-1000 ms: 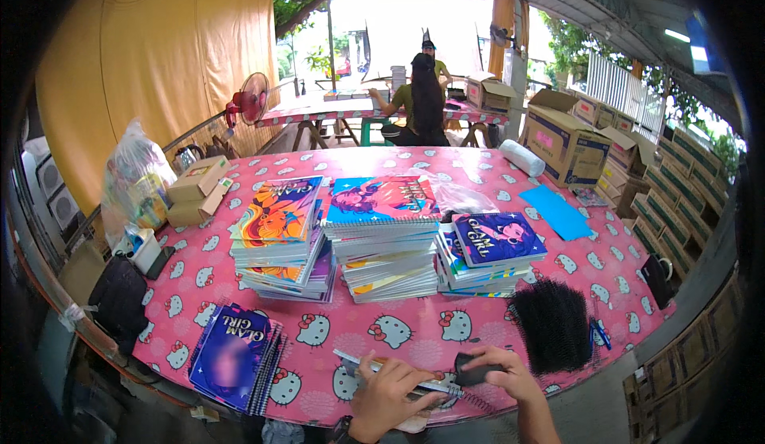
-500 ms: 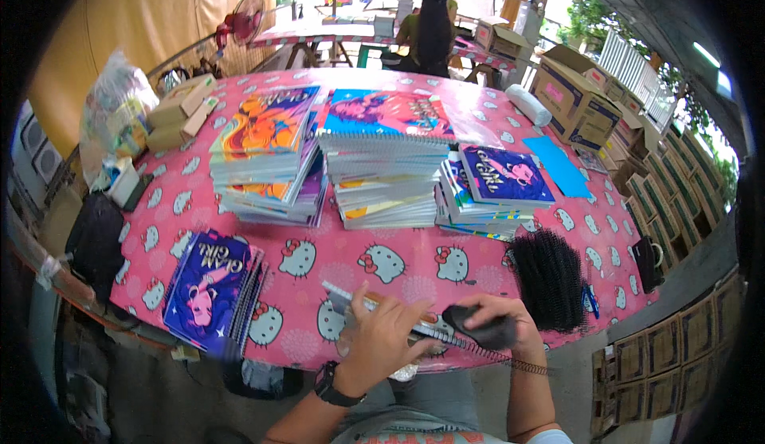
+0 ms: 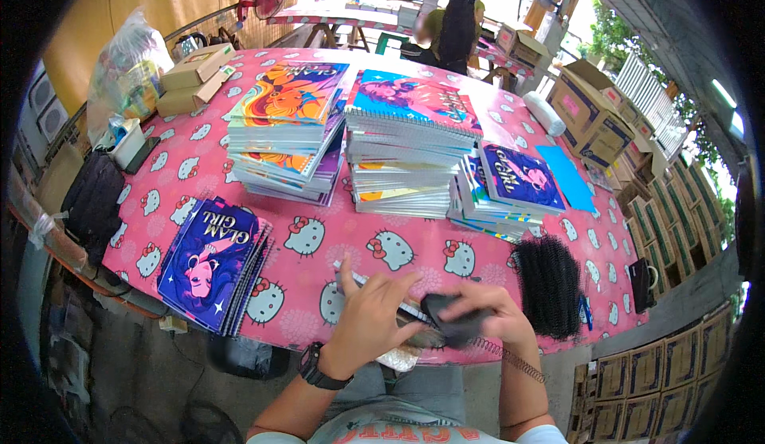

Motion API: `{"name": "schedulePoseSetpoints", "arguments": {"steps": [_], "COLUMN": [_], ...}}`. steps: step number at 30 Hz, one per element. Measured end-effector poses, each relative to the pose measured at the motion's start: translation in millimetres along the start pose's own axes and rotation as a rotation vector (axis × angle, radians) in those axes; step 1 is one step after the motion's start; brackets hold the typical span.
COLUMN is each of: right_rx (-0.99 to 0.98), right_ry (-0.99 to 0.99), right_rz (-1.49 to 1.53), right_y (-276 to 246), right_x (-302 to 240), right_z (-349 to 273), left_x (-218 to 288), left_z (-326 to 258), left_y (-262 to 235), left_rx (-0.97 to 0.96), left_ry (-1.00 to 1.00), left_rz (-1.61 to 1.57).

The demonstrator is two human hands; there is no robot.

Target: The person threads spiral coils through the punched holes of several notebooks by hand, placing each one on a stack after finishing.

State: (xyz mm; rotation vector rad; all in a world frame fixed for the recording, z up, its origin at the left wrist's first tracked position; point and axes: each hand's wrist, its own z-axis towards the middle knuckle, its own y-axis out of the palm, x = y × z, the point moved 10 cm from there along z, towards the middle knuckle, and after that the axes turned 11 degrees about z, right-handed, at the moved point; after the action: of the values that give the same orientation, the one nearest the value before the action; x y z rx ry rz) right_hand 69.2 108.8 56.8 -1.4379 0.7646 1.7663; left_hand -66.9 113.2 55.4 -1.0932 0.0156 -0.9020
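Head view. Left hand (image 3: pixel 368 322) lower centre of frame, fingers spread flat over spiral notebook (image 3: pixel 374 288) at near edge of pink table (image 3: pixel 191 161). Right hand (image 3: pixel 486 320) just beside it, closed around dark tool (image 3: pixel 453 320); wire coil (image 3: pixel 510 356) trails lower right. Black coil bundle (image 3: pixel 548 283) right of hands. Purple notebook stack (image 3: pixel 211 261) lower left. Tall notebook stacks (image 3: pixel 406 145) frame centre.
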Motion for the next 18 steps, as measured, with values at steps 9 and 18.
{"name": "schedulePoseSetpoints", "arguments": {"steps": [9,18], "right_rx": [0.152,0.203], "right_ry": [0.122,0.069], "right_rz": [-0.213,-0.228], "right_y": [-16.5,-19.6], "right_x": [37.7,24.7], "right_z": [11.4,17.0], "left_x": [-64.1,-100.0], "left_z": [-26.1,-35.7], "left_y": [-34.4,14.3], "left_rx": [0.392,0.401], "left_ry": [-0.24,-0.361], "left_rz": [-0.408,-0.924]}}
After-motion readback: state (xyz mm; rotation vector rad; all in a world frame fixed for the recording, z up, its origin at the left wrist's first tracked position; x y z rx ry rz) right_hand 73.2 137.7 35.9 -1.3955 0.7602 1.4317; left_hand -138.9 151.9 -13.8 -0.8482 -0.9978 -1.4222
